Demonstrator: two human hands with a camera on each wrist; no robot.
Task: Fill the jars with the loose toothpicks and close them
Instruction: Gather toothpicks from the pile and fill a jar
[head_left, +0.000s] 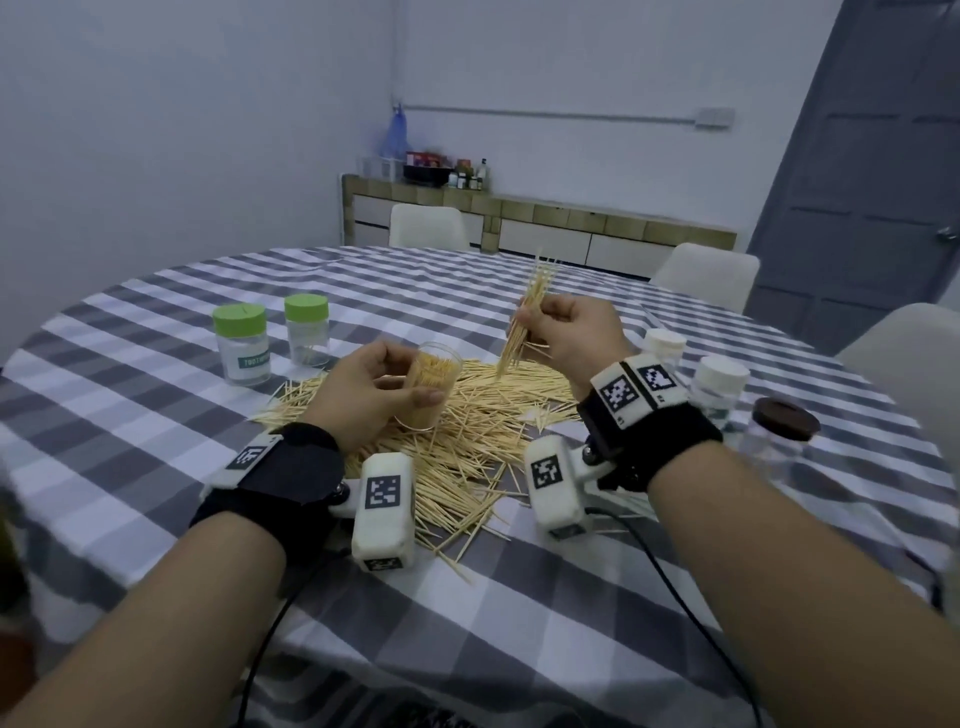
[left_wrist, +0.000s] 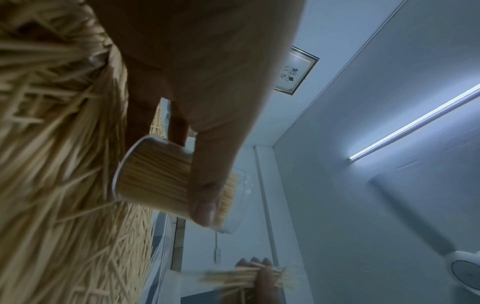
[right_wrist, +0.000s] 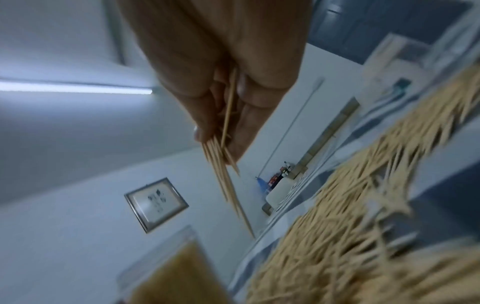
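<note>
The left hand (head_left: 371, 387) has its fingers and thumb curled round a small clear plastic jar (head_left: 431, 384) with no lid. The jar is tipped a little and is nearly full of thin wooden toothpicks. It is held just above the big heap of loose toothpicks (head_left: 467, 441) on the table. In the left wrist view the thumb (left_wrist: 207, 185) lies across the side of the jar (left_wrist: 155, 181).

The right hand (head_left: 569, 338) is lifted up to the right of the jar. Its fingers pinch a bunch of toothpicks (head_left: 527, 317) that stands almost straight up, with the tips sticking out above and below the hand. In the right wrist view the sticks (right_wrist: 226, 170) poke out past the fingertips (right_wrist: 200, 131).

The heap lies on a round table with a grey and white checked cloth (head_left: 156, 467), spread out under and between both hands.

To the left, well apart from the hands, stand two clear jars with green lids (head_left: 270, 338), close side by side. To the right stand two clear jars with white lids (head_left: 691, 369). Nearer on that side is a clear jar with a dark brown lid (head_left: 779, 431).

Each wrist wears a black band (head_left: 280, 478) with a white box.
</note>
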